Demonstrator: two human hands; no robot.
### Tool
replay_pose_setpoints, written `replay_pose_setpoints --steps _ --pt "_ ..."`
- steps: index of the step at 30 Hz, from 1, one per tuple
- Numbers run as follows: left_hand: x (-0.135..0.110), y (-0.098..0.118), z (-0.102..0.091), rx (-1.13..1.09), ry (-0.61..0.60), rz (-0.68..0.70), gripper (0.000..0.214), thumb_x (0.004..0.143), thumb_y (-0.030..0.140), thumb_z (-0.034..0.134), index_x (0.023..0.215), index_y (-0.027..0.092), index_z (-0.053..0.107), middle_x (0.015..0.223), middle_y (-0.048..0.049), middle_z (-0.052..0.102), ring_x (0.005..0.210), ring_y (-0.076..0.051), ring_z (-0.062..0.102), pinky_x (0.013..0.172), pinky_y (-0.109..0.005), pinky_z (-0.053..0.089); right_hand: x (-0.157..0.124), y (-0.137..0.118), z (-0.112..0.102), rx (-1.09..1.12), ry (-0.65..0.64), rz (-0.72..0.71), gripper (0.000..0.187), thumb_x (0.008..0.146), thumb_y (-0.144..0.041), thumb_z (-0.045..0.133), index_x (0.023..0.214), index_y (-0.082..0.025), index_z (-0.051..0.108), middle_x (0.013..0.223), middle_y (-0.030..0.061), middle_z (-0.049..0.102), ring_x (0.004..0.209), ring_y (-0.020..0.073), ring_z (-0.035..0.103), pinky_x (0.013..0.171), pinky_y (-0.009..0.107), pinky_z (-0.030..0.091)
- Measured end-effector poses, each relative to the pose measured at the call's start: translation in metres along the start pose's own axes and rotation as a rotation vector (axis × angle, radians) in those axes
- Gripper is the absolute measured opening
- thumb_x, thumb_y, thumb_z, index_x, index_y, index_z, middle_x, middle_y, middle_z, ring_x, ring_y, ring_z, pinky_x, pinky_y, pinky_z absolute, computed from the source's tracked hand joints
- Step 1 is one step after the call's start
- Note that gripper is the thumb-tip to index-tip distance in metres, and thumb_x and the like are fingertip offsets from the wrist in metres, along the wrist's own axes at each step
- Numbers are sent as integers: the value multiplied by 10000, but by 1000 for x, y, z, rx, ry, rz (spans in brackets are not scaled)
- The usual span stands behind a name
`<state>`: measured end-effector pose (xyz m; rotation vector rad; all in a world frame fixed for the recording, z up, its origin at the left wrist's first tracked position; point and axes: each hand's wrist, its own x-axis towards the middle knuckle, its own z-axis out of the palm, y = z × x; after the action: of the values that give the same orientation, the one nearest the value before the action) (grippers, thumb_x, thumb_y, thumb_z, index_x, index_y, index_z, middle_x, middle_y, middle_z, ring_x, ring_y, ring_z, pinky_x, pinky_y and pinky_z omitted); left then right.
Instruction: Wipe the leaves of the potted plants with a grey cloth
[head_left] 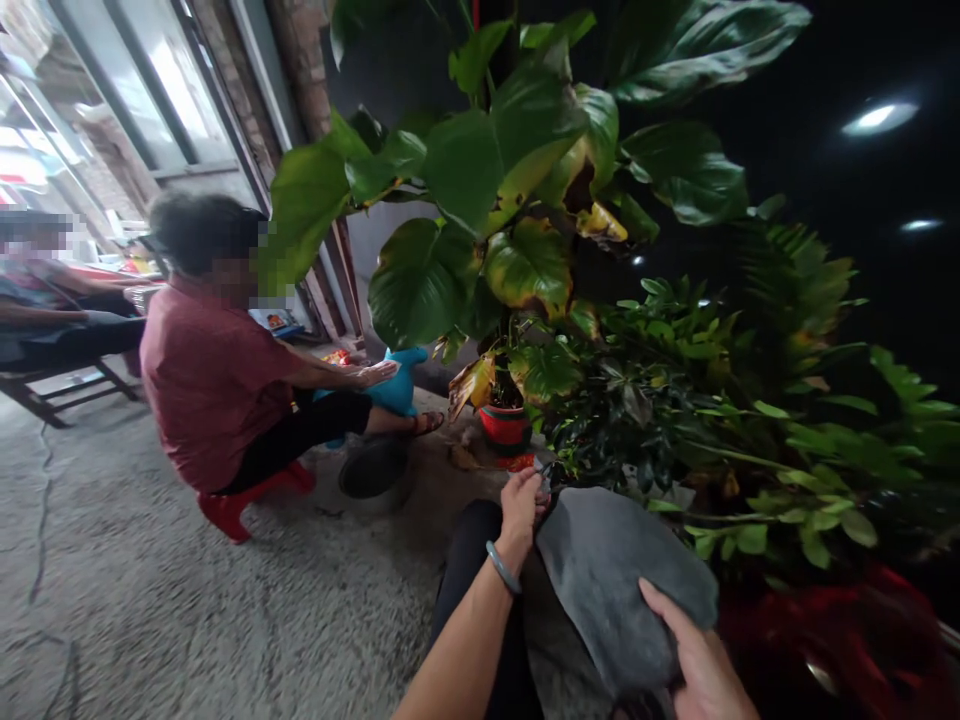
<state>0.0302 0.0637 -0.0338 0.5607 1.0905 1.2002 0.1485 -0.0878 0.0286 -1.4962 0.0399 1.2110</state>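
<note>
My right hand (701,655) grips a dark grey piece of cloth (619,570) by its lower right side, with the thumb lying on top. The cloth has a smooth, rounded outline and spans the space between my hands. At the cloth's upper left corner is my left hand (521,505), its fingers closed in a pinch. Something small and greyish shows at those fingertips, too blurred to name. A pale bangle (503,568) circles my left wrist.
A red pot (505,428) holds a tall leafy plant (495,165) ahead, and bushy plants (675,390) line the right. On the left, a person in a red shirt (206,380) sits on a red stool (259,500) by a dark basin (373,472). Another person sits farther left.
</note>
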Motion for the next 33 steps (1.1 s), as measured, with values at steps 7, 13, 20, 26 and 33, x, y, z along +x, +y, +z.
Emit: replay_pose_setpoints --steps 7,13,20,26,33 --pt "-65 6 7 93 -286 101 646 503 389 850 1078 150 679 1133 -121 663 988 -226 594 851 -306 464 14 -23 -13 -421 279 -562 371 399 -522 739 585 -238 590 702 172 711 990 441 606 879 515 463" --pt "-84 -12 14 -134 -588 -158 899 395 462 892 1191 156 606 1137 -114 669 1025 -264 618 904 -348 460 19 -17 7 -248 -39 -488 536 471 -525 758 858 -166 665 846 96 743 934 341 650 796 415 507" --pt "-73 -20 2 -167 -639 -409 660 335 318 904 931 112 709 754 -42 709 621 -153 612 702 -308 483 34 -16 20 -535 -166 -545 469 513 -598 672 733 -186 713 843 129 748 977 370 643 837 436 492" --pt "-71 -11 5 -222 -545 -394 555 343 286 899 843 123 722 696 -37 717 594 -156 628 662 -290 504 33 -24 28 -735 -171 -697 440 511 -632 573 636 -228 694 800 170 738 949 398 652 779 437 507" --pt "-71 -6 0 -211 -560 -377 439 410 321 862 775 126 716 723 -66 732 764 -241 685 788 -345 517 24 -28 40 -920 -186 -865 302 556 -577 542 475 -289 572 638 179 679 802 393 649 753 457 456"
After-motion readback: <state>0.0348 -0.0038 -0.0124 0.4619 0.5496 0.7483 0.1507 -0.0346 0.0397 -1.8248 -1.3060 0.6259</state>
